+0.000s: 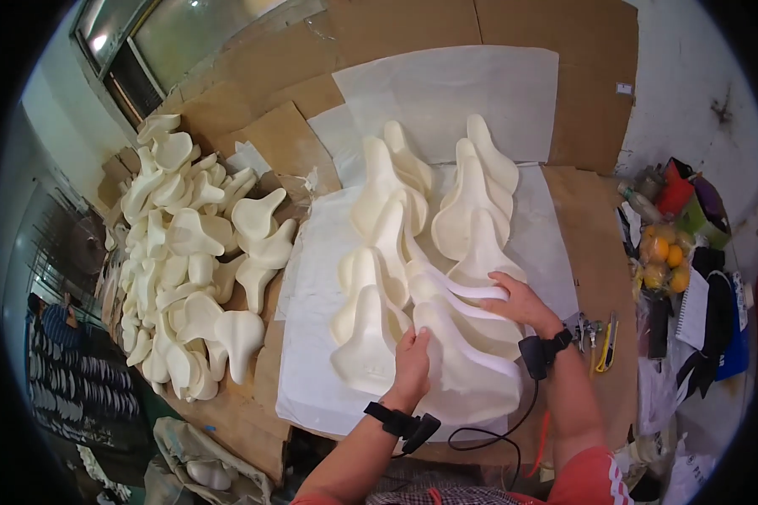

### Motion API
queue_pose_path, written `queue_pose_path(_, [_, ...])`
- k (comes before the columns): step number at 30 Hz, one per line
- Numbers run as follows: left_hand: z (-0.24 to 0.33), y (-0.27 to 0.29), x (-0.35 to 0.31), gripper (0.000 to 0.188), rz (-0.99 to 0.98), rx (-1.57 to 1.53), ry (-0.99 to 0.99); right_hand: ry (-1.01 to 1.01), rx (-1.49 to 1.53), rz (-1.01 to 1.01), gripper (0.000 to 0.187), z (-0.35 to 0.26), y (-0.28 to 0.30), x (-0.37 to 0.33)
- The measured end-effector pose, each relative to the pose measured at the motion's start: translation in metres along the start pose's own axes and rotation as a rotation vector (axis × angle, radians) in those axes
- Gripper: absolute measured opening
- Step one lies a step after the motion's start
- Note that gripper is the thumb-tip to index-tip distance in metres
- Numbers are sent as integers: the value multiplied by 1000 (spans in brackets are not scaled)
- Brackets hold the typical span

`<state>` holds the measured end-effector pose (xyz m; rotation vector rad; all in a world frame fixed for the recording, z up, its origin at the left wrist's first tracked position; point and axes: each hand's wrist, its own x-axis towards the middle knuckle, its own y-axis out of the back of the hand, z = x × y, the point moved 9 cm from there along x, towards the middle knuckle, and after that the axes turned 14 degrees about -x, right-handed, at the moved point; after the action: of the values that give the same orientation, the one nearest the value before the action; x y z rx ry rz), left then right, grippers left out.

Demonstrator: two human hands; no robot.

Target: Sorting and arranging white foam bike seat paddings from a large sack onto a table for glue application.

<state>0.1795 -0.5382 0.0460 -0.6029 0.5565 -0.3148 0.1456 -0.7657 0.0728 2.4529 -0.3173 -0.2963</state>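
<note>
Cream foam bicycle saddle pads stand in overlapping rows on white sheets (307,353). My left hand (409,368) is at the front, its thumb and finger closed at the narrow end of the nearest right pad (467,366); a front left pad (366,349) lies just beside it. My right hand (522,303) is farther back on the right, its fingers around the wide edge of a pad (446,284) in the same stack. Pads partly hide the fingertips of both hands. Each wrist wears a black strap with a small device.
A large heap of similar pads (198,231) lies at the left on cardboard. To the right are small metal tools (587,331), a yellow utility knife (606,343), bagged oranges (664,252) and a notebook (693,307). A black cable (488,436) hangs between my arms.
</note>
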Motion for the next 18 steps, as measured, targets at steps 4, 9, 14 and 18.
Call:
queue_pose_path(4, [-1, 3, -8, 27, 38, 30, -61, 68, 62, -111, 61, 0, 4, -29])
queue_pose_path(9, [-23, -4, 3, 27, -83, 155, 43, -28, 302, 258, 48, 69, -18, -63])
queue_pose_path(14, [-20, -20, 9, 24, -191, 661, -314, -37, -273, 666, 51, 71, 13, -61])
queue_pose_path(18, [-21, -56, -2, 29, -228, 937, -231, -487, 256, 399, 49, 180, 5, 18])
